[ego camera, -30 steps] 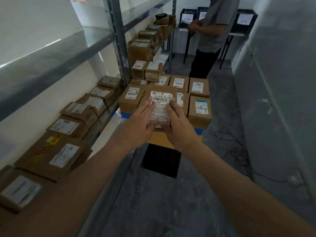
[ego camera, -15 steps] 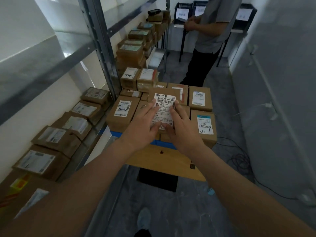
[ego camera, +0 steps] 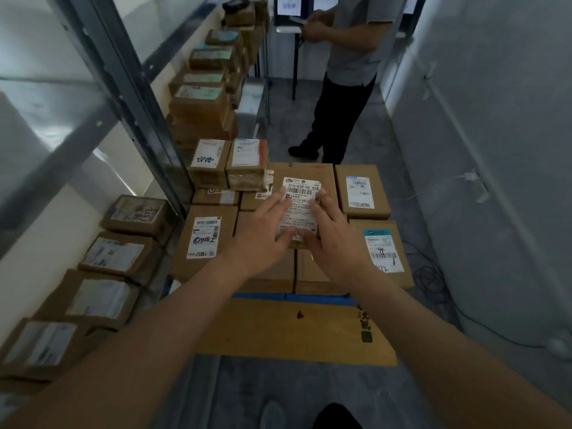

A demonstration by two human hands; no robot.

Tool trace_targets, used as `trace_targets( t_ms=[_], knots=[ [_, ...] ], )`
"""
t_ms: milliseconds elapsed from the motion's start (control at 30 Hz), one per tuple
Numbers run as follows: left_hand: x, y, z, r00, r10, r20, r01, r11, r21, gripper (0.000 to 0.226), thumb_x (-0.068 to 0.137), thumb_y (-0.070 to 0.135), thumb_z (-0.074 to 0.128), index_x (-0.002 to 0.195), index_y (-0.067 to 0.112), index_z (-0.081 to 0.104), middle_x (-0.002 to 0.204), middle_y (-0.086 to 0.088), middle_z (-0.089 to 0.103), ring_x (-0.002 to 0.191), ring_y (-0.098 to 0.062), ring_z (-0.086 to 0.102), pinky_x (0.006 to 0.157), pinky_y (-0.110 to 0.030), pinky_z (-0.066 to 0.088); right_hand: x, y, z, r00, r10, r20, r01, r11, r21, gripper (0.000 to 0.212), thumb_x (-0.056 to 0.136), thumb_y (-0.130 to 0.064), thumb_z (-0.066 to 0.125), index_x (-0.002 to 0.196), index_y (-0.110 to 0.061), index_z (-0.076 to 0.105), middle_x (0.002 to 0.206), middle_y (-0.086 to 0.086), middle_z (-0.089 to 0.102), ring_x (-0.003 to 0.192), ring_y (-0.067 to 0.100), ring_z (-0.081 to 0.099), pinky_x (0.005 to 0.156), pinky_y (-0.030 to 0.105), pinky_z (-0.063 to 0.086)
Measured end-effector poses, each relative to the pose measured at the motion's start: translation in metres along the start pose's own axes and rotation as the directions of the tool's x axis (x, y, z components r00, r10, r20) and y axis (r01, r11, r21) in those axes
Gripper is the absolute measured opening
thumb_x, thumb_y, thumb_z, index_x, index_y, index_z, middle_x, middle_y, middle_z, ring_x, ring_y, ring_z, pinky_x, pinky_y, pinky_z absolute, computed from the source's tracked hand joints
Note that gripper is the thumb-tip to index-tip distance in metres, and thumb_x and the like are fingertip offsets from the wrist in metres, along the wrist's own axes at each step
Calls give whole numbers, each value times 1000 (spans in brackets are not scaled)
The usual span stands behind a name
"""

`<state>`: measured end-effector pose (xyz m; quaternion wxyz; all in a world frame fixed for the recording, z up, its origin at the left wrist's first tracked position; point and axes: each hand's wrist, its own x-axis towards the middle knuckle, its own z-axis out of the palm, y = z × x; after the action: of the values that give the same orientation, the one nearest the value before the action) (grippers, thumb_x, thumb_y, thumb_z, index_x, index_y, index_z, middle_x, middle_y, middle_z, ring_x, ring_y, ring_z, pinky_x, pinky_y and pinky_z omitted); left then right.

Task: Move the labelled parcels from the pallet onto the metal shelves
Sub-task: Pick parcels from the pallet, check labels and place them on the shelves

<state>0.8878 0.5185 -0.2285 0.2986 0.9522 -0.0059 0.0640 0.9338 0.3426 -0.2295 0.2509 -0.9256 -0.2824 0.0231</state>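
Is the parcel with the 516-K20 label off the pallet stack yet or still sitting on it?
Cannot tell for sure. The parcel is over the stack, left hand and right hand on its label.

Single head-worn view. You look forward and steeply down an aisle, from standing height, with wide-angle bending at the edges. Your forearms enter from the bottom corners; your hands meet near centre over the pallet [ego camera: 297, 331] stack, close to the lens. The metal shelves [ego camera: 102, 88] run along the left, a wall [ego camera: 495, 119] along the right.
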Motion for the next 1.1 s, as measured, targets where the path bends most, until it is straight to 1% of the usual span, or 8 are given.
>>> trace_targets(
  t_ms=[167, 300, 433, 600, 700, 800, 967, 1100],
  knots=[
    [43, -13, 1, 999, -31, 19, 31, 1000, -5, 63, 102, 29, 60, 158, 13, 36, 169, 8, 17, 154, -10, 16, 121, -26, 24, 41, 16, 2, 1000, 13, 14, -13, 1000, 27, 66, 106, -35, 48, 160, -11, 20, 170, -3, -3, 152, 17, 19, 108, 33, 44],
    [77, -24, 9, 996, -82, 24, 83, 996, -15, 63, 101, 29, 61, 157, 12, 37, 169, 9, 18, 154, -10, 18, 122, -25, 22, 76, 36, 11, 999, 12, 38, -14, 998, 64, 64, 106, -32, 49, 160, -9, 22, 170, 0, 0, 154, 20, 15, 116, 37, 36],
    [111, -31, 19, 988, -151, 31, 152, 988, -38, 63, 101, 27, 60, 157, 12, 37, 169, 9, 18, 155, -9, 16, 125, -33, 23, 114, 62, 17, 997, -25, 68, 19, 996, 92, 63, 106, -33, 50, 159, -11, 25, 170, -1, 2, 144, 24, 38, 110, 39, 44],
    [150, -41, 32, 980, -199, 25, 201, 978, -57, 62, 101, 22, 60, 157, 12, 37, 169, 10, 19, 154, -7, 13, 125, -30, 21, 153, 86, 23, 995, -45, 89, 32, 991, 133, 60, 107, -27, 48, 159, -9, 25, 170, 2, 4, 154, 22, 16, 118, 40, 35],
    [166, -51, 38, 972, -234, 38, 236, 970, -57, 62, 102, 22, 59, 158, 13, 35, 170, 11, 15, 155, -7, 11, 124, -28, 19, 173, 96, 28, 992, -47, 121, 30, 990, 135, 58, 107, -24, 45, 160, -11, 23, 170, 1, 3, 153, 22, 17, 118, 42, 34],
    [181, -59, 42, 966, -252, 55, 253, 967, -24, 61, 103, 21, 57, 159, 14, 33, 170, 12, 10, 155, -10, 9, 122, -25, 17, 190, 100, 32, 988, -43, 149, 22, 990, 139, 57, 107, -20, 44, 159, -11, 22, 170, 0, 2, 152, 23, 20, 117, 52, 34],
    [205, -74, 43, 958, -272, 89, 274, 962, -10, 60, 105, 21, 54, 160, 14, 31, 171, 11, 4, 156, -11, 7, 119, -22, 13, 218, 102, 38, 990, -35, 135, 17, 991, 133, 56, 106, -17, 47, 158, -10, 28, 169, 1, 8, 146, 17, 22, 110, 34, 37],
    [221, -81, 46, 958, -262, 118, 261, 965, 23, 58, 105, 19, 50, 160, 12, 31, 171, 6, 4, 156, -18, 13, 124, -33, 24, 235, 105, 45, 993, 8, 118, -22, 992, 122, 57, 105, -18, 50, 157, -10, 30, 169, 1, 13, 145, 15, 21, 111, 30, 34]
  ],
)
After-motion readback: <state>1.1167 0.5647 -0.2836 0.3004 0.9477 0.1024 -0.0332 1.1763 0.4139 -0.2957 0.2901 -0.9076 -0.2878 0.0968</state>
